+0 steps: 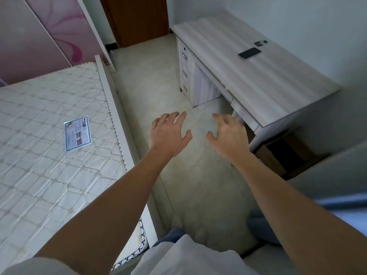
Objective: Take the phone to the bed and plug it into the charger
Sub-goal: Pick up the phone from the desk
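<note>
Both hands out in front at the centre of the frame, palms down over the pale floor (pixel 198 185), holding nothing. Left hand (pixel 168 133) with fingers spread and thumb angled toward the right hand. Right hand (pixel 228 133) likewise spread, fingers slightly curled, blurred at the tips, just beside the near corner of the bench (pixel 268 82). A clear gap between the two hands, neither touching anything. Phone (pixel 249 53) lying flat, dark screen up, on the bench top in the upper right of the frame, well apart from both hands. Just beyond the phone, near the wall, a small dark-and-light object (pixel 260 43), too small to identify. Drawers under the far end of the bench. Bed (pixel 49 145) filling the left of the frame, a bare quilted mattress with a printed label (pixel 77 133) lying on it. Pink floral wardrobe panels (pixel 49 26) at upper left, a brown door (pixel 139 18) at top centre. Charger not discernible anywhere in view. White shirt and blue trousers at the bottom edge.
</note>
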Available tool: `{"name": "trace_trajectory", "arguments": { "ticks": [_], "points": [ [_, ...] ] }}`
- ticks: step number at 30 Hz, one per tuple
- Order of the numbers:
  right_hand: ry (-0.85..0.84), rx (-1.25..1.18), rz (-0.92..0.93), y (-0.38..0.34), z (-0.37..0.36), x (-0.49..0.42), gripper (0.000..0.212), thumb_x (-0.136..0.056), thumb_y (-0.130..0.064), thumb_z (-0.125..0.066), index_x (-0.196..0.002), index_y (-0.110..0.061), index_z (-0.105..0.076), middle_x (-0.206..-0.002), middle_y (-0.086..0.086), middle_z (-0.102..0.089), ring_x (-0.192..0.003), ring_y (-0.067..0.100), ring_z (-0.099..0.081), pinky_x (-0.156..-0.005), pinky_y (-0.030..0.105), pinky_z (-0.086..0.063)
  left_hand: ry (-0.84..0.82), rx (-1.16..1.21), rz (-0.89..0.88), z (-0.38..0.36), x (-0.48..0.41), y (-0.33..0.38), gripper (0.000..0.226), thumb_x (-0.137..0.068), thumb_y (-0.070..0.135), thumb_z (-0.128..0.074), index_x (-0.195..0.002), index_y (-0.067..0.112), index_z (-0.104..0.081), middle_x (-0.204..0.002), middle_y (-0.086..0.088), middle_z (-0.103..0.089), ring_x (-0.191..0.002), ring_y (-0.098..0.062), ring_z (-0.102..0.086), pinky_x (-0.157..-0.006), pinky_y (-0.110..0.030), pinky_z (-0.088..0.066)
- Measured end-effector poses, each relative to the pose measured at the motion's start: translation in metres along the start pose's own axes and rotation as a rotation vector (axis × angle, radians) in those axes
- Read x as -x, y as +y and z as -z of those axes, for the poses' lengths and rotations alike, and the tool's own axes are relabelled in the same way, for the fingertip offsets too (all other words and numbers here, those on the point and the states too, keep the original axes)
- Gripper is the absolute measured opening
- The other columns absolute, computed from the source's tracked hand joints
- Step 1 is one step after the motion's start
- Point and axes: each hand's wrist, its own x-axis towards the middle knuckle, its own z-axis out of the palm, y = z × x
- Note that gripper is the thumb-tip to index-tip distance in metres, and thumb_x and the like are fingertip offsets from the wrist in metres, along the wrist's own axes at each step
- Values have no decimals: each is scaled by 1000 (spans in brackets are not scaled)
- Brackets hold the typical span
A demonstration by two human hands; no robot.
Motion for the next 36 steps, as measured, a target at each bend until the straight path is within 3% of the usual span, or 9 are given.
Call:
{"name": "trace_trajectory", "arguments": {
  "ticks": [11,24,36],
  "points": [
    [-31,19,18,-4,-29,-70,58,-85,-41,-55,-137,-16,-51,-129,13,-62,-118,31,-57,-97,47,-47,-14,8,-4,-18,-68,-29,60,-92,53,-41,-147,28,-39,-148,1,-50,-136,-26,-43,-112,-46,-33],
    [-78,67,-46,-15,-65,-259,57,-91,-43,-51,-142,-21,-40,-143,8,-52,-131,29,-48,-109,46,-38,21,25,-36,-46,-253,-99,60,-90,52,-46,-144,25,-45,-143,0,-55,-131,-24,-48,-107,-44,-37],
    [-86,82,-139,7,-96,-379,58,-90,-43,-55,-142,-20,-42,-141,9,-53,-128,29,-51,-107,46,-41,6,48,-143,-76,-398,-117,60,-90,52,-47,-143,24,-46,-141,-3,-57,-129,-25,-51,-103,-43,-41]
  ]
}}
